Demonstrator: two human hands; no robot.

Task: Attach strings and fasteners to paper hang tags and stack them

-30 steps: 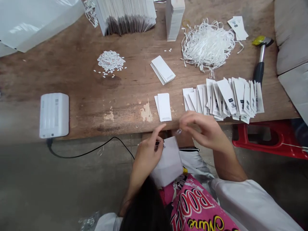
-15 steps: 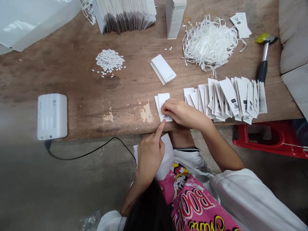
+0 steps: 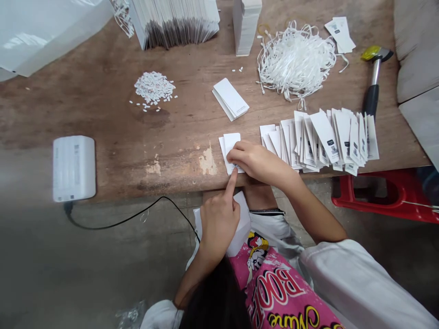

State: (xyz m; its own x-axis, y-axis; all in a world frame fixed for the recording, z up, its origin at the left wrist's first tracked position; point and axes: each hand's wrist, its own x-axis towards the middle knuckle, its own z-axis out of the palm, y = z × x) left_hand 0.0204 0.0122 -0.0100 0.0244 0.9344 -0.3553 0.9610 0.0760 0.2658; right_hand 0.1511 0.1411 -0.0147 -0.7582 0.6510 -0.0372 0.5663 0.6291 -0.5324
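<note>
At the table's front edge lie overlapping white tags (image 3: 231,139) with small print near their lower end. My right hand (image 3: 254,157) is over them, thumb and fingers pinched together at the printed part; whatever is in the pinch is hidden. My left hand (image 3: 221,214) reaches up from below, index finger stretched out and its tip touching the lower end of the top tag, the other fingers curled. A white paper or box (image 3: 242,219) sits in my lap behind the left hand. Farther back is a small stack of white tags (image 3: 231,98).
Tiny white pieces (image 3: 154,87) form a pile at left. Back right are tangled white strings (image 3: 298,61) and a hammer (image 3: 375,82). A row of printed tags (image 3: 318,141) lies right. A white device (image 3: 74,168) with a black cable (image 3: 120,224) sits left; a red stool (image 3: 346,192) stands below.
My left hand has moved slightly right, its index finger still at the top tag's lower end. My right hand stays pinched over the tags. The view has shifted a little.
</note>
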